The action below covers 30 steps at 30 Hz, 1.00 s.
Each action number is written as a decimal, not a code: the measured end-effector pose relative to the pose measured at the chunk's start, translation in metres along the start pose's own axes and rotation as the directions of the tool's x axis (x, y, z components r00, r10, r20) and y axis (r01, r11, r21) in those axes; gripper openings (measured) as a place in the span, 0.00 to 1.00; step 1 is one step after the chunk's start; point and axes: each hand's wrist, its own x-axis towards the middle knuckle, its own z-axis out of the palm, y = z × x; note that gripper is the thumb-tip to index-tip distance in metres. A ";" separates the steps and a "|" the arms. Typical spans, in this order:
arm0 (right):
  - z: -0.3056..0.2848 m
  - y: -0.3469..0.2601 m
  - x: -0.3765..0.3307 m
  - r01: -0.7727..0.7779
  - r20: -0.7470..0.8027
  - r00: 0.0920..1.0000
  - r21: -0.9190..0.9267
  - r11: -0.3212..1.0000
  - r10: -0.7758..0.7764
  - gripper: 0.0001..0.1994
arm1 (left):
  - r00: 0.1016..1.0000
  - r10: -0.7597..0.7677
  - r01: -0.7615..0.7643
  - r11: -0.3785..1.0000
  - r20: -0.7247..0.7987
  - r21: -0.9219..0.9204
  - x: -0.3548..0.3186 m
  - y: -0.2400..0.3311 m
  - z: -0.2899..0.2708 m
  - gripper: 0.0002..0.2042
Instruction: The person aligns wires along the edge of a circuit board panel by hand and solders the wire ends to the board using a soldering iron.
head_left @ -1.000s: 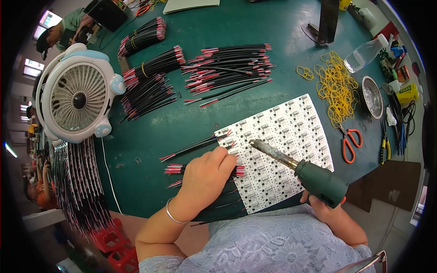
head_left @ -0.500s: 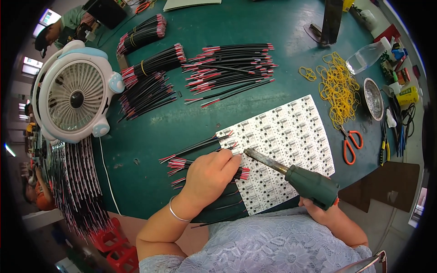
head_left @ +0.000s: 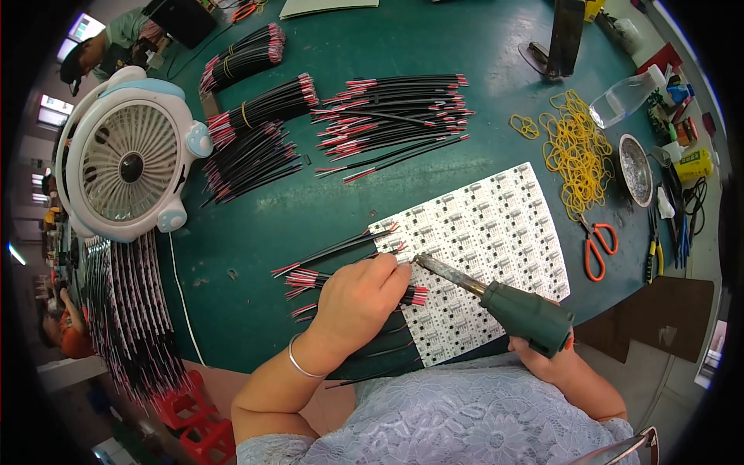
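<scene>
Far left of the white circuit-board sheet [head_left: 496, 225], flat on a green table [head_left: 256, 240], a white-and-blue fan [head_left: 130, 167]. Beyond the sheet's left part, loose black wires [head_left: 395, 116]. At the sheet's left edge, left hand [head_left: 356, 298] closed around a bundle of red-ended wires [head_left: 306, 280], ends out on both sides; thumb and forefinger together, perhaps on a wire too small to see clearly. Over the sheet, just in from that edge, tip of a green-handled soldering iron [head_left: 527, 314]. Off the sheet's lower right edge, right hand [head_left: 545, 363] clamped on the iron's handle. Right of the sheet, yellow rubber bands [head_left: 575, 159] and orange-handled snips [head_left: 588, 249].
</scene>
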 end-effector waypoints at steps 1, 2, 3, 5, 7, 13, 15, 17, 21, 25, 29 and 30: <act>0.000 0.002 -0.002 0.000 -0.001 1.000 -0.001 1.000 0.000 0.16 | 1.000 0.001 -0.001 1.000 -0.001 0.000 0.000 0.000 0.000 0.09; -0.001 0.006 -0.004 0.030 -0.004 1.000 -0.060 0.998 -0.030 0.16 | 1.000 0.003 -0.003 1.000 -0.002 -0.001 0.000 -0.001 0.000 0.09; -0.001 0.009 -0.006 0.059 -0.004 0.998 -0.118 0.991 -0.060 0.15 | 1.000 0.005 -0.005 1.000 -0.003 -0.002 0.000 -0.001 0.000 0.09; -0.003 0.008 -0.007 0.069 0.005 0.998 -0.152 0.986 -0.069 0.16 | 1.000 0.005 -0.005 1.000 -0.013 0.001 0.000 0.000 0.001 0.09; -0.002 0.009 -0.008 0.078 0.012 0.997 -0.185 0.980 -0.077 0.16 | 1.000 0.006 -0.006 1.000 -0.023 0.003 0.001 -0.001 0.001 0.10; 0.002 0.011 -0.010 -0.060 -0.050 0.997 0.061 0.996 0.063 0.20 | 0.997 -0.021 0.014 0.996 -0.079 -0.090 0.001 -0.004 0.004 0.11; 0.002 0.011 -0.008 -0.008 -0.054 0.998 0.044 0.999 0.011 0.19 | 0.997 -0.023 0.015 0.996 -0.080 -0.093 0.000 -0.004 0.004 0.11; 0.002 0.010 -0.007 -0.014 -0.052 0.999 0.058 0.998 0.017 0.19 | 0.997 -0.022 0.015 0.996 -0.076 -0.093 0.000 -0.005 0.005 0.11; 0.003 0.007 -0.003 -0.006 -0.036 0.999 0.067 0.998 0.008 0.17 | 0.998 -0.019 0.013 0.996 -0.065 -0.088 0.000 -0.005 0.005 0.11; 0.004 0.006 -0.002 0.023 -0.035 0.999 0.045 0.999 -0.021 0.16 | 0.998 -0.015 0.009 0.996 -0.066 -0.085 0.001 -0.004 0.005 0.11; 0.002 0.013 -0.008 -0.006 -0.053 0.999 0.024 1.000 0.007 0.15 | 0.998 -0.017 0.013 0.997 -0.060 -0.081 0.000 -0.004 0.004 0.11; 0.001 0.017 -0.011 -0.030 -0.066 0.997 -0.014 0.999 0.029 0.15 | 0.998 -0.017 0.012 0.996 -0.058 -0.086 0.000 -0.005 0.005 0.11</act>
